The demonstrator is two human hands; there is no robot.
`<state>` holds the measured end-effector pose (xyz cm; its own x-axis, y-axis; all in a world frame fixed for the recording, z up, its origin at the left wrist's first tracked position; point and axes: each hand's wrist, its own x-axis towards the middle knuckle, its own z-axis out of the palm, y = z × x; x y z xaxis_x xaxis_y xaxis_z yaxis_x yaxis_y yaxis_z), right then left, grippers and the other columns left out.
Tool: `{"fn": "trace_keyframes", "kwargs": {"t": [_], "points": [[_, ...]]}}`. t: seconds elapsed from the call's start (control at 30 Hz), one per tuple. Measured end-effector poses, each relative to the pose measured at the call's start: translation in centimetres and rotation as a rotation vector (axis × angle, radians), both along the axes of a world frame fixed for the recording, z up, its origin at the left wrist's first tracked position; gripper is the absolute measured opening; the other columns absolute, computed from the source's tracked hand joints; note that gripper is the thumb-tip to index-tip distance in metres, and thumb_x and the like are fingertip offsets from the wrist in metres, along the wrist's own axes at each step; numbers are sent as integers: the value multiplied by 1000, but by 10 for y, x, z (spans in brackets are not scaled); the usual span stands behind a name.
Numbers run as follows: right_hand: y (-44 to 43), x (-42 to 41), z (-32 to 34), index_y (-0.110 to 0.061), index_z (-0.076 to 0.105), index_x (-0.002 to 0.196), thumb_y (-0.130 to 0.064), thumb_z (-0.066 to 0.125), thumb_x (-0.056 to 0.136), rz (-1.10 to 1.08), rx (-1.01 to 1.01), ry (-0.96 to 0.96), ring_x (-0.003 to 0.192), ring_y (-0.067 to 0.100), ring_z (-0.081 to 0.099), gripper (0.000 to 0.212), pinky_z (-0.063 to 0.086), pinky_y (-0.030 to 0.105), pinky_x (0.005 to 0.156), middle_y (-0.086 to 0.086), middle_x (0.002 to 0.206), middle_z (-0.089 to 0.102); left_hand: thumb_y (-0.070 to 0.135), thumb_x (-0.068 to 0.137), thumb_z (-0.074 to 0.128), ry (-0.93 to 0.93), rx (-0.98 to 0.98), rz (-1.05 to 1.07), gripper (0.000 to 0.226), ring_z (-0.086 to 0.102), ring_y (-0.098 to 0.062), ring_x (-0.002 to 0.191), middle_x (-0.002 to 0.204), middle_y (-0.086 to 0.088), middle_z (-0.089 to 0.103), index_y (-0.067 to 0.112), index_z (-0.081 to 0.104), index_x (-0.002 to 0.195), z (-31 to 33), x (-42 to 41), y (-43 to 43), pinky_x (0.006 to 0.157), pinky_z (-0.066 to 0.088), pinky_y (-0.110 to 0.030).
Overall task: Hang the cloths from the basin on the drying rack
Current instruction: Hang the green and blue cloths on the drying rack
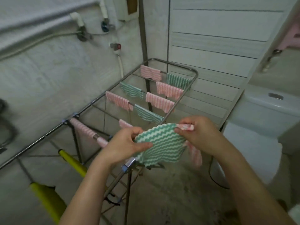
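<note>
A green-and-white wavy striped cloth point(162, 143) is stretched between my two hands above the near end of the metal drying rack point(100, 96). My left hand point(125, 143) pinches its left edge. My right hand point(198, 133) pinches its right corner together with a pink-and-white striped cloth point(194, 151), which hangs down below that hand. Several pink and green striped cloths, such as a pink one point(159, 101) and a green one point(131, 90), hang over the rack's rails farther away. The basin is out of view.
A white toilet point(263, 120) stands at the right, close to the rack. Yellow poles point(73, 161) lean low at the left. Pipes and a tap point(116, 47) are on the wall behind. A dark cable point(212, 174) lies on the floor.
</note>
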<state>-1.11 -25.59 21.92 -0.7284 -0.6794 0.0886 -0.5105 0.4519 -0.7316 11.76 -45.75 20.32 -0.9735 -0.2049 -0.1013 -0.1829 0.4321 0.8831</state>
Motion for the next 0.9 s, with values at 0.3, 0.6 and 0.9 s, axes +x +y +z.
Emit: {"fn": "trace_keyframes", "kwargs": {"t": [0.3, 0.6, 0.9], "points": [[-79, -8, 3, -17, 64, 73, -12, 64, 89, 41, -217, -311, 61, 0, 59, 17, 44, 14, 58, -14, 62, 65, 14, 80, 63, 334, 667, 420, 13, 66, -20, 67, 78, -6, 69, 20, 60, 92, 2, 35, -60, 57, 57, -32], [-175, -53, 0, -12, 53, 103, -29, 46, 98, 117, -17, -175, 86, 19, 57, 19, 45, 31, 72, 4, 93, 60, 6, 97, 43, 369, 550, 635, 24, 70, -11, 76, 87, 4, 73, 11, 66, 97, -7, 10, -95, 59, 55, -23], [-324, -129, -73, -9, 50, 112, -24, 47, 97, 270, 284, -146, 105, 29, 56, 22, 36, 27, 75, 16, 114, 59, -5, 80, 61, -8, 10, 694, 75, 41, -15, 126, 137, -1, 31, 22, 31, 143, -88, -50, -187, 108, 38, -29]]}}
